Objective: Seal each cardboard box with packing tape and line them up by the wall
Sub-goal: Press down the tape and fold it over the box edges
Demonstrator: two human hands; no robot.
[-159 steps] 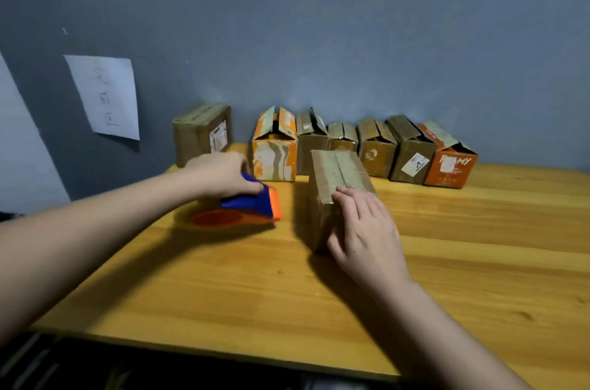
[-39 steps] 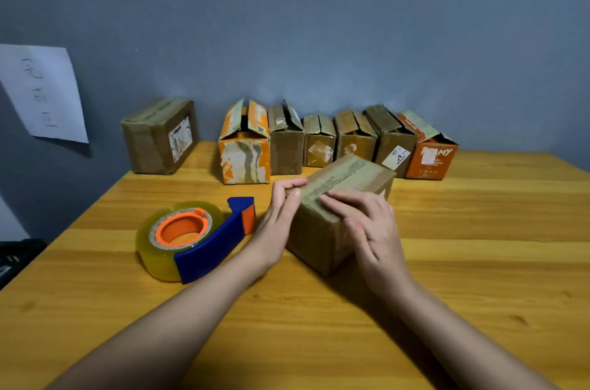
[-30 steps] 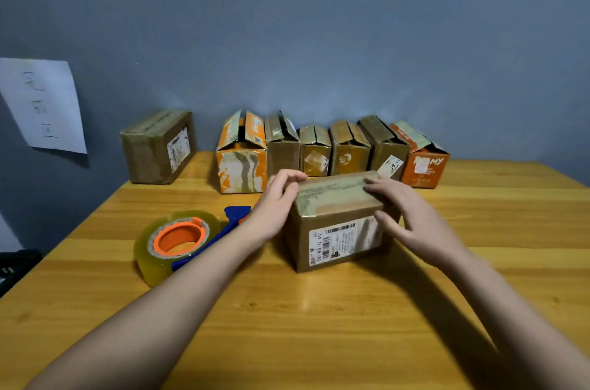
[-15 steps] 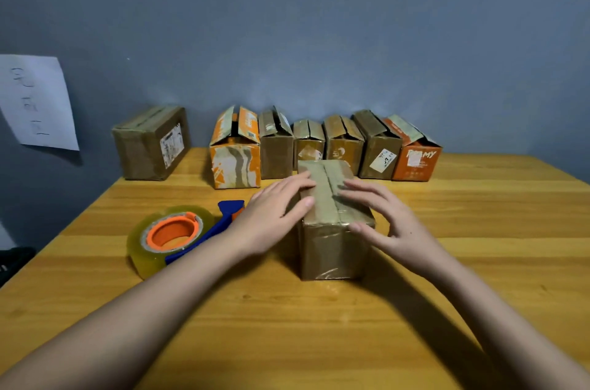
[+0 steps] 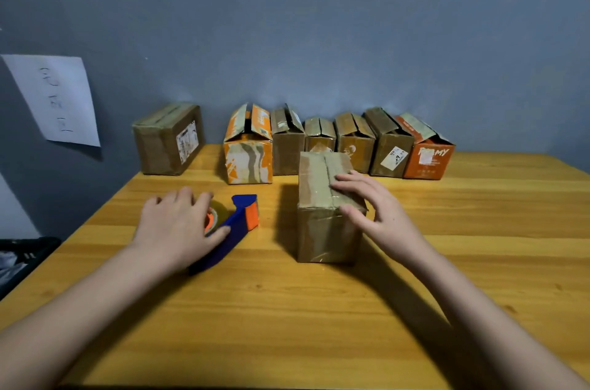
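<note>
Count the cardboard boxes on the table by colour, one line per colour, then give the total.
Brown boxes: 6, including the brown box under the right hand
Orange boxes: 2, the striped orange box and the plain orange box
Total: 8

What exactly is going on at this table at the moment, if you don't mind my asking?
A person is taping cardboard boxes shut. The right hand rests on the closed top flaps of a brown box in the middle of the table, while the left hand lies over the blue tape dispenser beside it. Six boxes with flaps ajar stand in a row by the wall, and a closed one sits apart to their left.
</note>
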